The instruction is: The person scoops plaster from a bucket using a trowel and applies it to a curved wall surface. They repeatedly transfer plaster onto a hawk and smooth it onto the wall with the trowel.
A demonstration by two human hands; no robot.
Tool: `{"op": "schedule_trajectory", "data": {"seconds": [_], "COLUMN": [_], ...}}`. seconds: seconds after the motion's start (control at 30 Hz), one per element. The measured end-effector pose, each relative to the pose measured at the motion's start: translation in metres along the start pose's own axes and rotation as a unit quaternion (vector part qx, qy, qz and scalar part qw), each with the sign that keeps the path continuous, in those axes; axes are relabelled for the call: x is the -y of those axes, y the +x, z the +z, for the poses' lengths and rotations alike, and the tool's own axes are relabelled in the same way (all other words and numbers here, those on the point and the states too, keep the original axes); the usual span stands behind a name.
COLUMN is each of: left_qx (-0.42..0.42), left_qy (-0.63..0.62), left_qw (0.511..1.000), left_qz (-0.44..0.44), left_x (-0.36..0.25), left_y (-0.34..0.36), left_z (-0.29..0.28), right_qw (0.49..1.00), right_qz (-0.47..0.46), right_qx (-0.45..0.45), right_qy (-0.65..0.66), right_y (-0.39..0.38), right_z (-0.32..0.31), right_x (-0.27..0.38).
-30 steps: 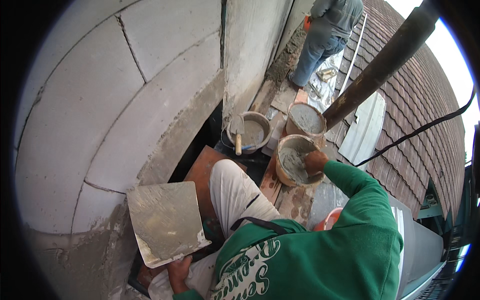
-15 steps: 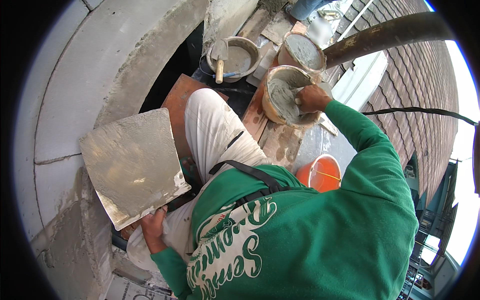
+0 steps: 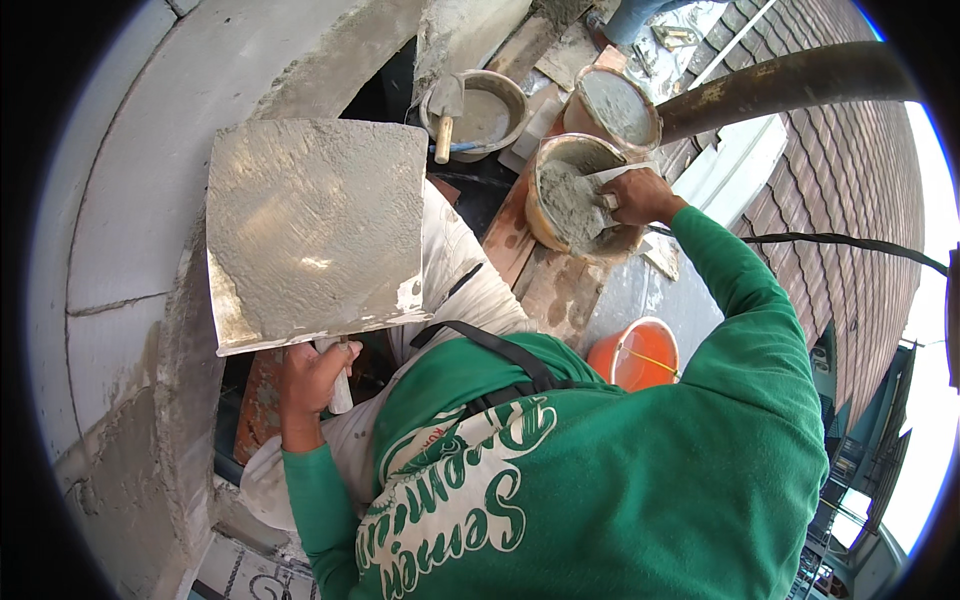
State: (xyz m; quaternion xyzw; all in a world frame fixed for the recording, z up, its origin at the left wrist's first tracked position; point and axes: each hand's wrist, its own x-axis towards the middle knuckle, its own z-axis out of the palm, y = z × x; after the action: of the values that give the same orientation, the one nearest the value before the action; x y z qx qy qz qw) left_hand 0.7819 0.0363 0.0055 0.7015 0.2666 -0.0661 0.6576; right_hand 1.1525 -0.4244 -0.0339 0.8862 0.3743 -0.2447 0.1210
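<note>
The left hand is closed around the pale handle under a square mortar board, which sits flat just above the fist, beside the grey block wall. To the right, the right hand grips a trowel, its blade dug into wet mortar inside a bucket on the planks, well apart from the board.

1 head view looks steeply down, close over the green-sleeved shoulders.

Green sweatshirt (white lettering), orange bucket, grey mortar.
</note>
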Motion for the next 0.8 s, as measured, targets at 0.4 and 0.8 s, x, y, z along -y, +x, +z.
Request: {"op": "schedule_trajectory", "data": {"seconds": [0.4,0.8], "left_qx": [0.1,0.179], "left_qy": [-0.067,-0.122], "left_qw": [0.993,0.976], "left_qz": [-0.024,-0.033], "left_x": [-0.042,-0.032], "left_y": [0.093,0.102], "left_z": [0.114,0.151], "right_qw": [0.99,0.979], "right_qz": [-0.006,0.064], "right_qx": [-0.054,-0.062], "right_qy": [0.133,0.184], "right_y": [-0.025,-0.09], "right_z": [0.018,-0.016], "right_x": [-0.059,-0.06]}}
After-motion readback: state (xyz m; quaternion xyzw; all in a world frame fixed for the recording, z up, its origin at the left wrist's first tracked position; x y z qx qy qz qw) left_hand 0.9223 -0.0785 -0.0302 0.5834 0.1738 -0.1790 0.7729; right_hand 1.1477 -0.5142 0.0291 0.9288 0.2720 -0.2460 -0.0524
